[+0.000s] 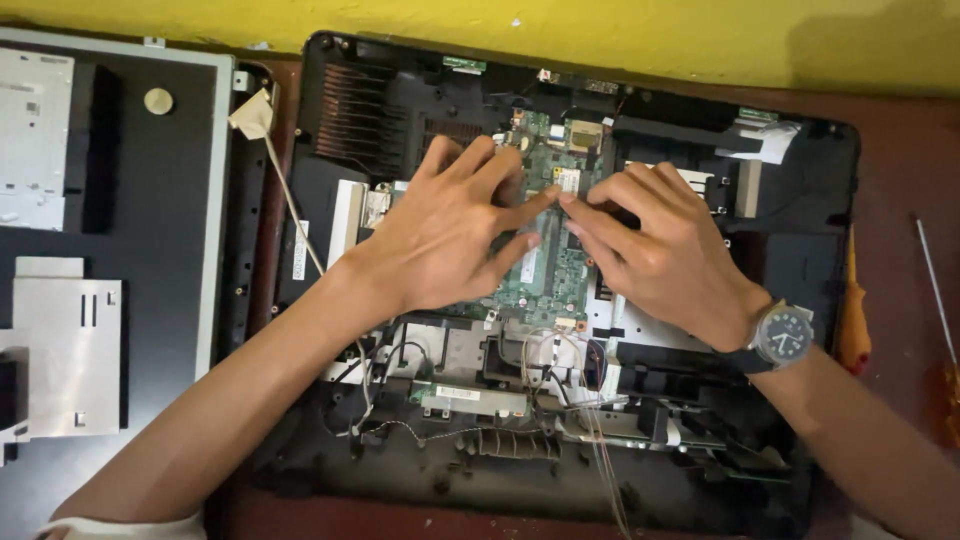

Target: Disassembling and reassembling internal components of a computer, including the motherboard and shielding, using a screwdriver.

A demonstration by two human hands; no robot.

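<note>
Both hands rest flat, fingers spread, gripping nothing: left hand [445, 235] and right hand [660, 255] meet fingertip to fingertip over one green circuit board [545, 270], mid-chassis in the opened black laptop base [800, 200]. Loose wires [590, 400] lie below; one orange-handled screwdriver [853, 320] right; one detached screen panel [150, 250] left.

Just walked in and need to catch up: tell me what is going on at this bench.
A person has an opened laptop base lying on a reddish table. Both hands rest on the green circuit board in its middle: the left hand and the right hand, which wears a wristwatch, meet fingertip to fingertip over a small component there. Loose wires trail below the board. The detached screen panel lies to the left, and an orange-handled screwdriver lies at the right.
</note>
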